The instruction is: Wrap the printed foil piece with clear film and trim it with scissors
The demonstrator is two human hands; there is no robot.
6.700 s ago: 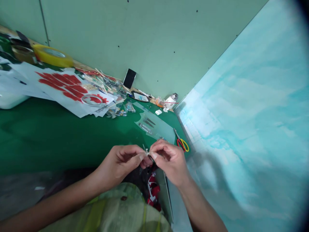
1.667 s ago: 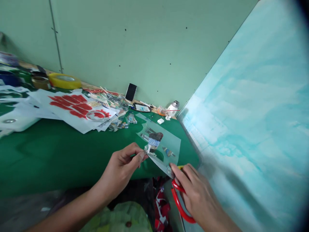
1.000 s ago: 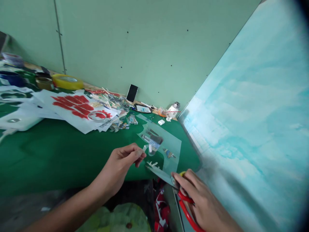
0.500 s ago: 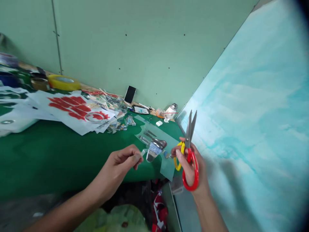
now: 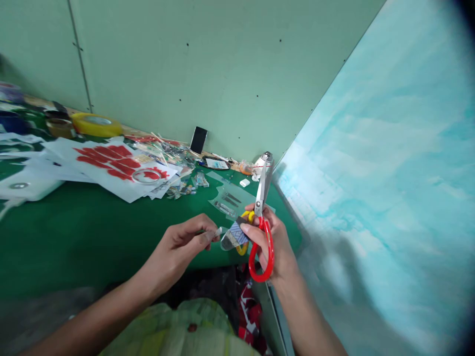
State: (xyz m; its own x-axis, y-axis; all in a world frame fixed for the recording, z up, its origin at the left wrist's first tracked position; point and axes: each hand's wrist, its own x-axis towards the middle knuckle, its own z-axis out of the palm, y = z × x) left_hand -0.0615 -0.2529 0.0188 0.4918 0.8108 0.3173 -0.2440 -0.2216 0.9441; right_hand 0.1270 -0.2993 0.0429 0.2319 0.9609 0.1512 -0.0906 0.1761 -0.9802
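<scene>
Right hand [image 5: 277,242] has a flat blue-striped cutout [image 5: 237,234] pinched under its thumb, plus red-and-yellow-handled metal scissors [image 5: 259,206]; left hand [image 5: 181,243] pinches a white strip [image 5: 219,231].

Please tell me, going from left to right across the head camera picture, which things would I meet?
Brown roll of tape, glossy yellow roll of tape, the person's bare left hand, small white strip it pinches, flat cut-out with blue-and-white stripes, red loop handle of the metal scissors, mottled turquoise wall.
</scene>
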